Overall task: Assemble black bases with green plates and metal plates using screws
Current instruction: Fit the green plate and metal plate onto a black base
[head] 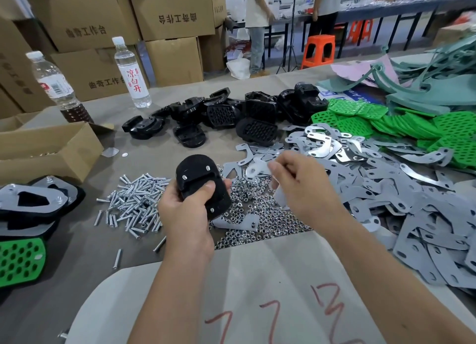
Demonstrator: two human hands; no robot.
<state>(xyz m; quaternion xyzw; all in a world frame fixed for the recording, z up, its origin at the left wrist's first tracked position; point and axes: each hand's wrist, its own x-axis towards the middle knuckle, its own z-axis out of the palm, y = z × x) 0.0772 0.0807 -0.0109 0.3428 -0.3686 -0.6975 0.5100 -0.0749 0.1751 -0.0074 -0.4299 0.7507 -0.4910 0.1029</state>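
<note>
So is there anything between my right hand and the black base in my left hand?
Nothing visible. The right hand, pinching a metal plate, is just right of the black base held by the left hand; only open air above the nuts separates them.

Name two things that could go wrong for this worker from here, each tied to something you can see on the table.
The left hand alone grips the black base, so its screws might slip out when it tilts. The right hand holds a metal plate above the nuts; a fumble could bury it or scatter nuts into the loose screws.
</note>
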